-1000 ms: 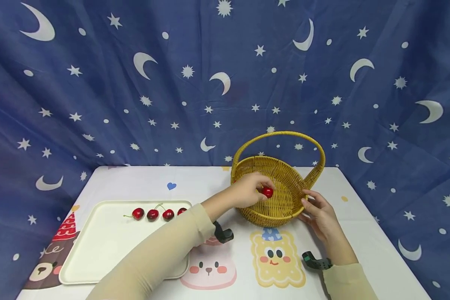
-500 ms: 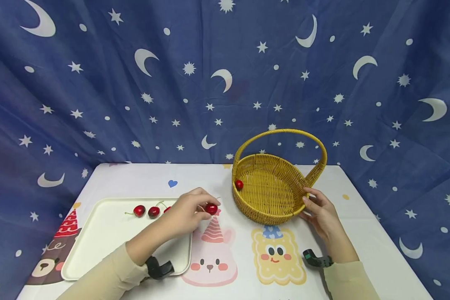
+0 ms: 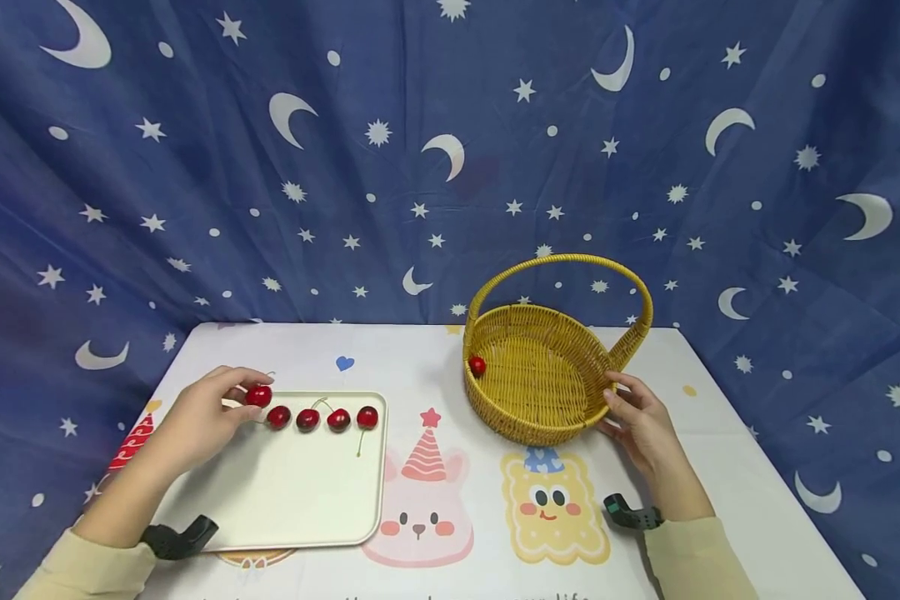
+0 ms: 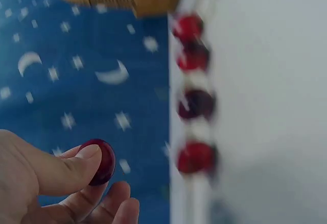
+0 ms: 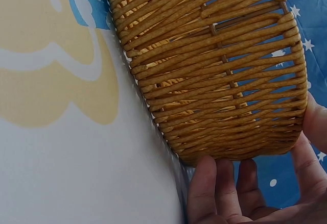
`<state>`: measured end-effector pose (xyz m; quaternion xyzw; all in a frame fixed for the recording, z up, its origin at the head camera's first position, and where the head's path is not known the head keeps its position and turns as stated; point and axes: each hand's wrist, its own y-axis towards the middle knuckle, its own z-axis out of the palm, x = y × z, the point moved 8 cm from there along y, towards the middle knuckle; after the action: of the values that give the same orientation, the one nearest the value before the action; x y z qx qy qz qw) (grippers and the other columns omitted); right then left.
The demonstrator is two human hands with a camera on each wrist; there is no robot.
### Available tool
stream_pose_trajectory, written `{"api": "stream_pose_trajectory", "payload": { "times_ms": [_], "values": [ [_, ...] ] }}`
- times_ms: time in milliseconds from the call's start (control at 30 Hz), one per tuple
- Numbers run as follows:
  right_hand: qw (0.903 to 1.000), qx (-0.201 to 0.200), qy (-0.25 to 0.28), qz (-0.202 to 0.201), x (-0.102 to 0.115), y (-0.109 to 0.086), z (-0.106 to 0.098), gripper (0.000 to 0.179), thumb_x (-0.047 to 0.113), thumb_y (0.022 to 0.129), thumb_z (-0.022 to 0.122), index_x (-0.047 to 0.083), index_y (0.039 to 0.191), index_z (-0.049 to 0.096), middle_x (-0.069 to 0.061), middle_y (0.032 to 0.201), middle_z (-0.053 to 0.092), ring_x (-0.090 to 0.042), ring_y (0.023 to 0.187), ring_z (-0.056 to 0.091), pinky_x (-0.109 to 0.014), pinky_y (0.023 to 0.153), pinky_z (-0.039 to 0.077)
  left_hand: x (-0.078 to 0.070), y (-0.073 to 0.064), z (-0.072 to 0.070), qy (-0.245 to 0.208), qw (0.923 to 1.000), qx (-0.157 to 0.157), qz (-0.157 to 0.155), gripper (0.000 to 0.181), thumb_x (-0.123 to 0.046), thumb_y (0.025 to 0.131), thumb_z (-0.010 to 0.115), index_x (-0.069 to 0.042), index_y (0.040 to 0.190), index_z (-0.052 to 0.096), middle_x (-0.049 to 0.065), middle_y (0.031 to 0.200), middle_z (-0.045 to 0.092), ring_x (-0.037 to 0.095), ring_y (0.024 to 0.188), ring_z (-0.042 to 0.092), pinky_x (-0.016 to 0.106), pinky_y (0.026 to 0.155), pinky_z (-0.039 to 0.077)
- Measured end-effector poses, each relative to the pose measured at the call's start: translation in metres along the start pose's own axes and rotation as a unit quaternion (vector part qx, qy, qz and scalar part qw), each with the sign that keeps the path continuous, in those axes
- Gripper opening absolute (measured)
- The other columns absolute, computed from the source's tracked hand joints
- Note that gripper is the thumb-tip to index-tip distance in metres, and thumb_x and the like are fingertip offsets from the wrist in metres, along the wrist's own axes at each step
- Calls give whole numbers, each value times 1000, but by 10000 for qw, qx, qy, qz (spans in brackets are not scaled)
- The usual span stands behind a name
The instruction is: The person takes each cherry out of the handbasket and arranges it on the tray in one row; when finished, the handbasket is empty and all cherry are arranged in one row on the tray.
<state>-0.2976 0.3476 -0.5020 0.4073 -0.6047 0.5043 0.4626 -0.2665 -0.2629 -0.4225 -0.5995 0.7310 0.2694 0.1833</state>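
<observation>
My left hand (image 3: 208, 414) pinches a dark red cherry (image 3: 258, 396) between thumb and fingers, over the back left corner of the cream tray (image 3: 292, 500). In the left wrist view this cherry (image 4: 104, 163) sits at the tip of the thumb. Several cherries (image 3: 307, 419) lie in a row along the tray's back edge, some with stems showing. My right hand (image 3: 645, 437) holds the right rim of the yellow wicker basket (image 3: 532, 429), with its fingers against the woven wall (image 5: 225, 91) in the right wrist view. One cherry (image 3: 477, 366) rests inside the basket at its left wall.
A white tablecloth (image 3: 435, 367) with cartoon prints covers the table. The basket's tall arched handle (image 3: 570, 260) rises above its bowl. Behind the table hangs a blue curtain (image 3: 360, 167) with moons and stars.
The left hand has carried a cherry out of the basket, leftward across the tray to its back left corner. The right hand has stayed at the basket rim.
</observation>
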Motion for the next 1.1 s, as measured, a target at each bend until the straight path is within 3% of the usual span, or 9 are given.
{"api": "stream_pose_trajectory", "payload": {
  "times_ms": [200, 367, 467, 600, 733, 967, 1100],
  "values": [
    [10000, 61, -13, -63, 1, 0, 1, 48, 21, 110, 62, 21, 156, 50, -2, 140, 47, -12, 117, 61, -32, 92, 59, 49, -5, 5, 357, 9986, 77, -373, 37, -1, 90, 82, -8, 125, 74, 18, 116, 71, 32, 99, 68, 33, 77, 49],
    [9998, 110, 42, -153, 1, -2, 0, 46, 22, 110, 63, 21, 154, 52, -1, 136, 49, -11, 115, 63, -33, 91, 59, 66, -6, 16, 301, 9974, 357, -549, 36, 1, 91, 79, -7, 126, 73, 24, 120, 69, 38, 103, 66, 52, 86, 55],
    [9997, 106, 93, -196, 1, -2, 0, 44, 23, 109, 64, 23, 152, 54, 1, 132, 51, -10, 113, 64, -32, 90, 60, 69, -6, 20, 289, 9969, 486, -539, 36, 1, 91, 79, -7, 126, 72, 22, 115, 69, 35, 99, 64, 49, 84, 54],
    [9996, 85, 141, -220, 2, -1, -1, 42, 24, 108, 66, 25, 150, 57, 3, 130, 52, -10, 112, 64, -31, 89, 60, 67, -5, 23, 310, 9966, 558, -517, 35, -1, 91, 79, -7, 125, 72, 12, 103, 66, 24, 90, 56, 35, 76, 43],
    [9998, 65, 120, -167, 1, -1, -1, 44, 24, 109, 66, 25, 151, 56, 3, 131, 51, -10, 114, 63, -32, 90, 60, 64, -6, 25, 263, 9961, 653, -527, 35, -2, 91, 79, -8, 125, 72, 8, 99, 64, 21, 86, 53, 31, 72, 40],
    [9999, 63, 97, -113, 1, -1, 0, 45, 23, 109, 65, 24, 152, 55, 3, 133, 51, -10, 116, 63, -31, 91, 59, 65, -8, 22, 144, 9970, 639, -421, 44, -1, 89, 81, -6, 131, 70, 12, 101, 68, 18, 82, 53, 28, 68, 40],
    [9998, 66, 94, -134, 2, -1, -1, 43, 23, 109, 65, 24, 151, 55, 2, 134, 51, -10, 116, 63, -32, 91, 59, 60, -8, 18, 136, 9972, 634, -369, 48, -2, 89, 81, -6, 135, 70, 20, 115, 72, 19, 85, 57, 28, 68, 43]
  ]
}}
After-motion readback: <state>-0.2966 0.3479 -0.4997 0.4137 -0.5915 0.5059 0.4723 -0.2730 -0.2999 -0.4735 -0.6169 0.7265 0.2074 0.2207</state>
